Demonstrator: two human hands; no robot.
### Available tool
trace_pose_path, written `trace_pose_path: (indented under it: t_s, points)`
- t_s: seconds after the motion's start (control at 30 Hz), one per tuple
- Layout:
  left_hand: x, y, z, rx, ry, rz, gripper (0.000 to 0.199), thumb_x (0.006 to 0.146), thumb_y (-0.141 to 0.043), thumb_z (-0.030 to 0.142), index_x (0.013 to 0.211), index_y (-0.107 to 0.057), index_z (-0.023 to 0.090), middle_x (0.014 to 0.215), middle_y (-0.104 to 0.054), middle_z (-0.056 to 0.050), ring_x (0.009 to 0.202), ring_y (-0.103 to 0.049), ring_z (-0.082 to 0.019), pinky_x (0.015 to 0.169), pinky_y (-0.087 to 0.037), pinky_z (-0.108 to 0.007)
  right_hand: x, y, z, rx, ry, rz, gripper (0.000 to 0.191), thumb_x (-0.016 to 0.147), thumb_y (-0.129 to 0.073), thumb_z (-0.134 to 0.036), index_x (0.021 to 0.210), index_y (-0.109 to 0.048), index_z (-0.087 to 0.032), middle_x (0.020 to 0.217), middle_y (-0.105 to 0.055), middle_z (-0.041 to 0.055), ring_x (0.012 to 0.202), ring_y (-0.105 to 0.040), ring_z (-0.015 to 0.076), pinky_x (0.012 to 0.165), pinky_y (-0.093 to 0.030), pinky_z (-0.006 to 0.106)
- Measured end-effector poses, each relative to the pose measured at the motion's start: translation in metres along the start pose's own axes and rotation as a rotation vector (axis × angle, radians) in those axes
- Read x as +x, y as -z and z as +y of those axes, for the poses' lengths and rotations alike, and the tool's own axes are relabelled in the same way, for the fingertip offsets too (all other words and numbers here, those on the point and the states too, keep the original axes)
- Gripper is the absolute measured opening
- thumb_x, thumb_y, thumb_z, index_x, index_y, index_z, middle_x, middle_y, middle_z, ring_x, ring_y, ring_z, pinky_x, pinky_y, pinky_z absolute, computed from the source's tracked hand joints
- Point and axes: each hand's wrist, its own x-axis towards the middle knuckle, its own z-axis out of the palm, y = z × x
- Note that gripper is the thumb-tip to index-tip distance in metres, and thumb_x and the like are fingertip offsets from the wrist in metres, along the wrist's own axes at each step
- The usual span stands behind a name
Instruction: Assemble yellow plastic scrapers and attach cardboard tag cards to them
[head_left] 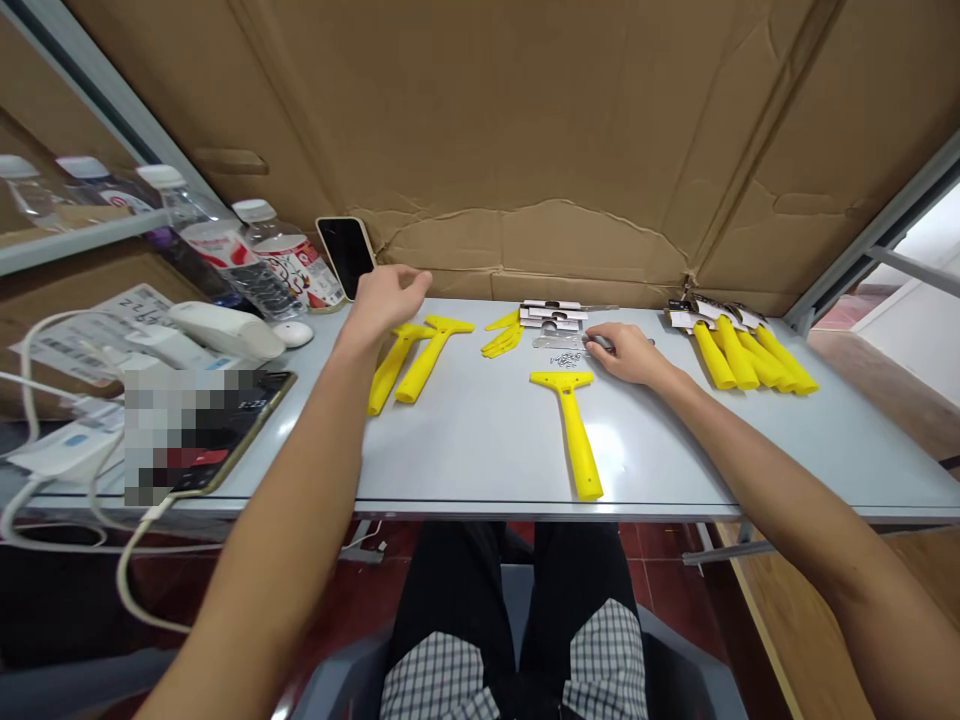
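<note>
I'd call this a small, improvised workshop, with a plain seated workbench rather than a home desk. The pale table [465,455] sits in a metal frame [105,85], and big sheets of creased brown cardboard [510,120] wall it off at the back. Yellow T-shaped handles [579,445] of one pattern lie about in several places, beside a scatter of tiny loose hardware [568,360]; a bunch of matching yellow pieces with plates at their heads [721,355] is grouped on the right. Drink bottles [289,260], phones and white cables [124,575] crowd the left end. Underneath, I see dark red floor tiles [652,545].
</note>
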Motion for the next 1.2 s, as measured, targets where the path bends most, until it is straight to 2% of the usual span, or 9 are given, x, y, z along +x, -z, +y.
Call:
trace_pose_path:
  t_s: [0.1, 0.2, 0.37, 0.53, 0.73, 0.83, 0.97, 1.1, 1.2]
  points:
    - [0.011, 0.002, -0.025, 0.192, 0.161, -0.08, 0.05, 0.105, -0.069, 0.057, 0.124, -0.079, 0.011, 0.13, -0.081, -0.019, 0.142, -0.064, -0.045, 0.122, -0.048, -0.056, 0.001, -0.001, 0.001, -0.013, 0.003, -0.006, 0.038, 0.11, -0.057, -0.034, 0.133, -0.083, -0.017, 0.141, -0.082, 0.0159, 0.127, -0.077, 0.0364, 0.11, -0.057, 0.048]
    - [0.012, -0.007, -0.034, 0.226, 0.183, -0.182, 0.042, 0.102, -0.071, 0.048, 0.12, -0.08, 0.012, 0.134, -0.082, -0.024, 0.14, -0.069, -0.045, 0.117, -0.051, -0.052, 0.001, -0.001, 0.001, -0.024, 0.01, -0.008, 0.039, 0.11, -0.057, -0.033, 0.132, -0.083, -0.015, 0.141, -0.082, 0.0169, 0.127, -0.077, 0.0382, 0.108, -0.057, 0.049]
    - [-0.001, -0.021, -0.017, 0.295, 0.175, -0.277, 0.043, 0.102, -0.063, 0.045, 0.116, -0.081, 0.009, 0.151, -0.073, -0.032, 0.145, -0.067, -0.049, 0.115, -0.053, -0.051, 0.001, -0.001, 0.0, -0.032, 0.016, -0.015, 0.038, 0.109, -0.058, -0.033, 0.13, -0.083, -0.015, 0.141, -0.082, 0.017, 0.129, -0.077, 0.0383, 0.111, -0.055, 0.049]
    - [-0.016, -0.024, 0.01, 0.266, 0.146, -0.301, 0.044, 0.099, -0.065, 0.043, 0.126, -0.082, 0.013, 0.15, -0.075, -0.027, 0.142, -0.07, -0.047, 0.112, -0.055, -0.05, 0.001, 0.003, -0.002, 0.06, 0.002, 0.051, 0.04, 0.111, -0.051, -0.031, 0.121, -0.087, -0.018, 0.134, -0.085, 0.014, 0.127, -0.078, 0.0355, 0.109, -0.056, 0.047]
    - [-0.021, -0.023, 0.023, 0.166, 0.016, -0.163, 0.054, 0.106, -0.059, 0.044, 0.145, -0.078, 0.011, 0.153, -0.073, -0.027, 0.153, -0.062, -0.046, 0.126, -0.048, -0.055, 0.002, 0.01, 0.005, 0.219, -0.143, 0.154, 0.051, 0.114, -0.048, -0.04, 0.13, -0.087, -0.011, 0.117, -0.088, 0.015, 0.108, -0.081, 0.0332, 0.102, -0.058, 0.047]
    - [-0.024, -0.027, 0.028, 0.087, -0.074, -0.11, 0.048, 0.106, -0.059, 0.043, 0.138, -0.081, 0.015, 0.148, -0.078, -0.021, 0.147, -0.067, -0.041, 0.127, -0.048, -0.052, 0.002, 0.006, 0.005, 0.155, -0.067, 0.139, 0.043, 0.11, -0.054, -0.037, 0.127, -0.087, -0.015, 0.13, -0.085, 0.0164, 0.12, -0.079, 0.0349, 0.108, -0.056, 0.049]
    - [-0.038, -0.042, 0.044, 0.069, -0.274, -0.04, 0.044, 0.102, -0.059, 0.036, 0.13, -0.083, 0.012, 0.151, -0.076, -0.02, 0.146, -0.067, -0.036, 0.132, -0.044, -0.048, 0.004, -0.004, -0.002, -0.005, 0.062, 0.047, 0.033, 0.108, -0.062, -0.034, 0.124, -0.086, -0.019, 0.14, -0.082, 0.0152, 0.133, -0.071, 0.0379, 0.111, -0.051, 0.052]
    - [-0.057, -0.063, 0.06, 0.055, -0.49, -0.1, 0.04, 0.103, -0.058, 0.036, 0.126, -0.083, 0.015, 0.15, -0.076, -0.018, 0.142, -0.068, -0.035, 0.129, -0.047, -0.052, 0.005, -0.01, -0.008, -0.132, 0.028, -0.02, 0.029, 0.109, -0.062, -0.03, 0.122, -0.085, -0.021, 0.147, -0.078, 0.016, 0.139, -0.064, 0.0424, 0.106, -0.046, 0.058]
    - [-0.066, -0.074, 0.066, 0.065, -0.6, -0.182, 0.04, 0.104, -0.058, 0.035, 0.127, -0.082, 0.013, 0.148, -0.076, -0.019, 0.139, -0.069, -0.036, 0.126, -0.049, -0.053, 0.005, -0.009, -0.009, -0.122, -0.003, -0.044, 0.026, 0.111, -0.062, -0.03, 0.121, -0.086, -0.023, 0.147, -0.078, 0.0147, 0.138, -0.063, 0.0413, 0.103, -0.042, 0.056]
